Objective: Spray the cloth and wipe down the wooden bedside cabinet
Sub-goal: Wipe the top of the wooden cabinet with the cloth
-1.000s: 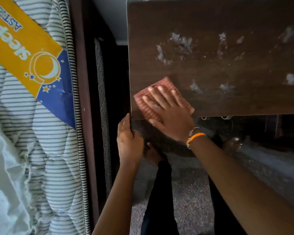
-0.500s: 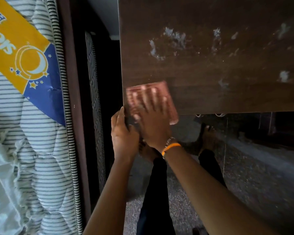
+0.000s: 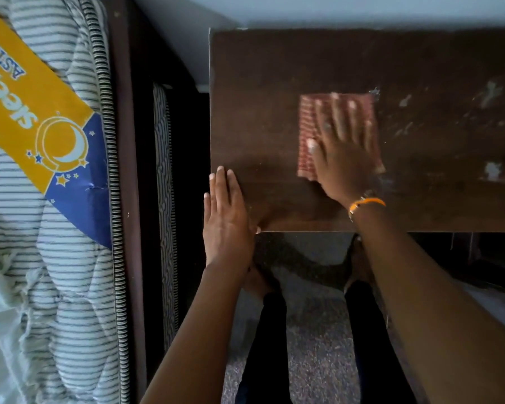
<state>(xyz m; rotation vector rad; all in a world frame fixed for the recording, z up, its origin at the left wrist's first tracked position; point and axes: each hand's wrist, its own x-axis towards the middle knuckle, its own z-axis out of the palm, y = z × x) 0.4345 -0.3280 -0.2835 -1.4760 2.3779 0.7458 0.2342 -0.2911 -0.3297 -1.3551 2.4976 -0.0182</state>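
The dark wooden bedside cabinet (image 3: 274, 97) fills the upper right, seen from above. A folded red-and-white striped cloth (image 3: 308, 126) lies flat on its top near the middle. My right hand (image 3: 343, 153) presses down on the cloth with fingers spread, an orange band on the wrist. My left hand (image 3: 226, 217) rests flat on the cabinet's front left corner, fingers together, holding nothing. Pale smears and spots (image 3: 493, 170) mark the right part of the top. No spray bottle is in view.
A striped mattress (image 3: 70, 272) with a yellow and blue label (image 3: 41, 123) lies at the left, inside a dark bed frame (image 3: 129, 199). A narrow dark gap separates bed and cabinet. My legs and feet stand on speckled floor (image 3: 318, 345) below the cabinet's front edge.
My right hand has slid the cloth from the front left corner toward the middle of the top, away from me. The smears on the left part are gone. My left hand now lies flat on the corner.
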